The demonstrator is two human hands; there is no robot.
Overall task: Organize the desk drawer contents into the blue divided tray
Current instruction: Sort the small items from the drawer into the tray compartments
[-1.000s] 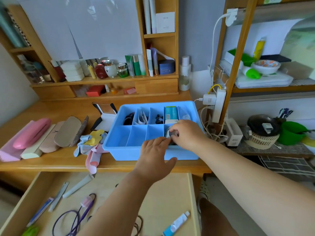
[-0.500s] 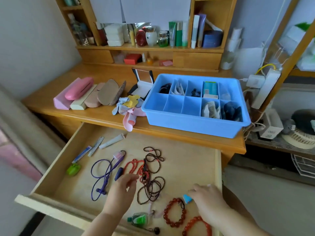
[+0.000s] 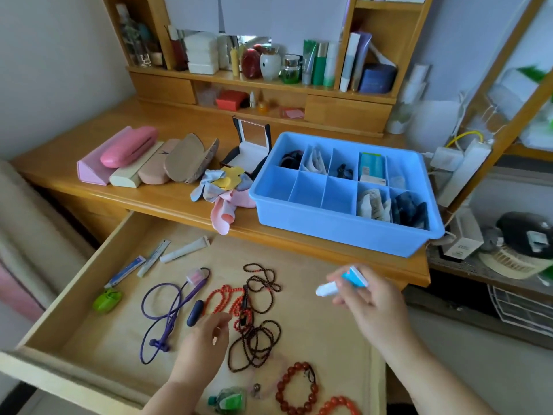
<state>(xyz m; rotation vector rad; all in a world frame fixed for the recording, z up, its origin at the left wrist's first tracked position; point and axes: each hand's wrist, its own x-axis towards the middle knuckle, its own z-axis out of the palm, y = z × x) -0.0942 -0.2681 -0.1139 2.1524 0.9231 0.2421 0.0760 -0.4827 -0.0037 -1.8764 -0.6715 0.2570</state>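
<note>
Blue plastic, the divided tray (image 3: 344, 235) sits on the desk (image 3: 89, 163) just behind the open drawer (image 3: 89, 298), and we take it as our landmark. In front of the tray and below its right half, our right hand (image 3: 371, 304) pinches a small blue-and-white tube (image 3: 341, 283) between thumb and fingertips, held in the air above the drawer (the white cap points left). The tube is blurred, so we cannot read its label.

Further in front of the tray, under its left end, our left hand (image 3: 203, 345) hovers over the drawer with fingers loosely curled, holding nothing, just beside a tangle of dark beaded cords (image 3: 260, 330) and an orange-red bead string (image 3: 227, 298). Left of those lie purple earphones (image 3: 167, 313) and a green clip (image 3: 107, 299).

Nearest us in the drawer, a red bead bracelet (image 3: 296, 387) lies flat.

Several tray compartments hold things: the three front-left ones show bare blue bottoms. To the tray's left on the desk lie crumpled cloths (image 3: 221, 187) touching its wall, and beyond them a row of glasses cases (image 3: 149, 158).
</note>
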